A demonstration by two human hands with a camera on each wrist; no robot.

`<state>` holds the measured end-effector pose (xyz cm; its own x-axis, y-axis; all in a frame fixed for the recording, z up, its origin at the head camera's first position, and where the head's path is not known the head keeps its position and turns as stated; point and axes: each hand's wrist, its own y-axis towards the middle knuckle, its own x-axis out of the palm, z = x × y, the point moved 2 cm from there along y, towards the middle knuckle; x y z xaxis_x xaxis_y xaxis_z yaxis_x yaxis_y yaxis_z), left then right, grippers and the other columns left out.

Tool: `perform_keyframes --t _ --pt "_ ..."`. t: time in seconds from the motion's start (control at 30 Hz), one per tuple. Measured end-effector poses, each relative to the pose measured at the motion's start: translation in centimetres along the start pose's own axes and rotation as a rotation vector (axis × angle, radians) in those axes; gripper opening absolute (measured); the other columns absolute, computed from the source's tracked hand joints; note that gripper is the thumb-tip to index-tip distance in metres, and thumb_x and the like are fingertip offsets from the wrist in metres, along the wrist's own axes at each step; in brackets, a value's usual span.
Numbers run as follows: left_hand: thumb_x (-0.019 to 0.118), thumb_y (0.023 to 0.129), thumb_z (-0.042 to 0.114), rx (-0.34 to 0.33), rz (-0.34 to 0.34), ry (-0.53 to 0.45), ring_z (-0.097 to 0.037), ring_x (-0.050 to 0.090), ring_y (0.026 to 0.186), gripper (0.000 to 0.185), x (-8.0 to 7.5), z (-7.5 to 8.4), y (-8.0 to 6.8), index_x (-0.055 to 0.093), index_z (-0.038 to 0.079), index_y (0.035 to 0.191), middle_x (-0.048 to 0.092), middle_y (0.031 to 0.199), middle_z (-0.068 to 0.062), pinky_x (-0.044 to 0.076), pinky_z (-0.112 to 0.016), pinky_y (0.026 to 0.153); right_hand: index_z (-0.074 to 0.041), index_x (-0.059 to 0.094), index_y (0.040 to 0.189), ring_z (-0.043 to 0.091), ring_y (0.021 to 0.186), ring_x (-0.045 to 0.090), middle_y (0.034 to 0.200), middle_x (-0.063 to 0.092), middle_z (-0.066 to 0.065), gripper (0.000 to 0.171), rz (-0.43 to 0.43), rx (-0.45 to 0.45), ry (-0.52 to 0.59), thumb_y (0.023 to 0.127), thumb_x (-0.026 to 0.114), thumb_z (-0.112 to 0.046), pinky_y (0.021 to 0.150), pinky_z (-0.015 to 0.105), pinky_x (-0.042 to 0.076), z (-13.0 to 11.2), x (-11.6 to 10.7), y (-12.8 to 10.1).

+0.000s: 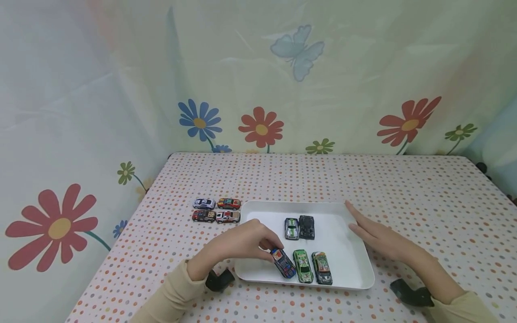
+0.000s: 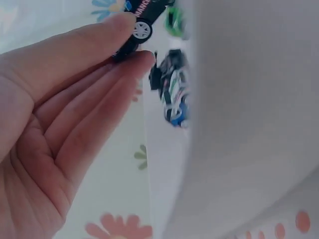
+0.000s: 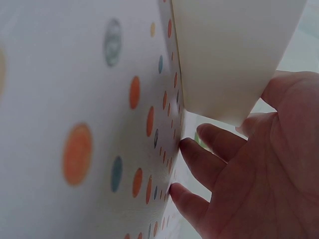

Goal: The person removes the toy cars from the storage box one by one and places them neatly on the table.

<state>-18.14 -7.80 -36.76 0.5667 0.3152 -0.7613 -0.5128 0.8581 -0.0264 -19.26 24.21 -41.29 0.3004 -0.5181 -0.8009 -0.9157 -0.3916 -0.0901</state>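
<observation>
My left hand [image 1: 250,242] pinches a dark blue toy car [image 1: 283,263] by its far end, over the front left part of a white tray [image 1: 343,269]. In the left wrist view, thumb and fingers hold this car [image 2: 141,29] by its side near a wheel. Just right of it lie a green toy car [image 1: 303,266] and an orange-and-black toy car [image 1: 322,268]. Farther back in the tray, a silver-and-green car [image 1: 291,229] and a black car [image 1: 307,227] sit side by side. My right hand [image 1: 379,235] rests against the tray's right rim, fingers extended.
Left of the tray, on the dotted tablecloth [image 1: 169,251], toy cars stand in two short rows: white-and-blue [image 1: 203,203], red-and-yellow [image 1: 229,203], dark red-and-black [image 1: 203,216] and white-and-red [image 1: 228,217]. A flowered curtain [image 1: 226,67] hangs behind the table.
</observation>
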Motion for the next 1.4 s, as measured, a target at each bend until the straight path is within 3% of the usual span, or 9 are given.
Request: perform_keyframes --t 0.2,0.4,0.6,0.93,1.1,1.4 --pt "0.076 0.077 0.004 -0.073 0.132 -0.211 -0.003 0.064 0.082 0.027 -2.0 -1.9 -0.9 0.07 0.001 0.103 0.069 0.097 -0.005 0.052 -0.02 0.071 -0.003 0.004 0.15 0.048 0.132 0.013 0.149 0.008 0.028 0.065 0.007 -0.008 0.011 0.102 0.034 -0.036 0.102 0.062 0.016 -0.1 -0.1 0.0" --pt "0.076 0.077 0.006 -0.13 0.284 -0.315 -0.012 0.066 0.084 0.028 -3.6 -3.6 -2.3 0.07 0.0 0.104 0.069 0.098 -0.006 0.053 -0.025 0.072 -0.004 0.005 0.15 0.048 0.132 0.013 0.149 0.008 0.028 0.065 0.008 -0.007 0.029 0.102 0.034 -0.036 0.102 0.062 0.016 -0.2 -0.2 -0.3" --pt "0.076 0.078 0.008 -0.167 0.374 -0.344 -0.015 0.066 0.086 0.029 -4.5 -4.4 -3.1 0.07 0.001 0.106 0.068 0.099 -0.008 0.054 -0.028 0.072 -0.002 0.006 0.149 0.048 0.132 0.014 0.149 0.009 0.029 0.064 0.012 -0.016 0.039 0.102 0.034 -0.035 0.102 0.061 0.016 -0.1 0.0 -0.4" --pt "0.076 0.079 0.009 -0.222 0.441 -0.364 -0.019 0.067 0.086 0.033 -5.6 -5.2 -4.6 0.068 -0.001 0.109 0.068 0.099 -0.011 0.054 -0.031 0.071 -0.001 0.007 0.149 0.049 0.131 0.017 0.148 0.011 0.03 0.064 0.006 0.003 0.001 0.102 0.033 -0.037 0.101 0.062 0.018 -0.1 0.0 -0.3" --pt "0.076 0.079 0.011 -0.27 0.471 -0.354 -0.02 0.067 0.085 0.036 -6.9 -6.3 -6.3 0.067 -0.003 0.111 0.068 0.1 -0.012 0.054 -0.032 0.071 -0.001 0.009 0.149 0.049 0.13 0.018 0.147 0.012 0.031 0.063 0.012 0.0 -0.011 0.102 0.034 -0.036 0.101 0.061 0.019 -0.3 0.0 -0.3" --pt "0.074 0.082 0.019 -0.386 0.563 -0.375 -0.024 0.064 0.095 0.043 -9.1 -10.6 -11.0 0.063 -0.003 0.117 0.064 0.11 -0.016 0.051 -0.038 0.081 -0.001 0.008 0.149 0.05 0.13 0.018 0.147 0.012 0.032 0.064 0.008 0.013 -0.011 0.102 0.034 -0.037 0.1 0.062 0.02 -0.3 0.0 -0.3"
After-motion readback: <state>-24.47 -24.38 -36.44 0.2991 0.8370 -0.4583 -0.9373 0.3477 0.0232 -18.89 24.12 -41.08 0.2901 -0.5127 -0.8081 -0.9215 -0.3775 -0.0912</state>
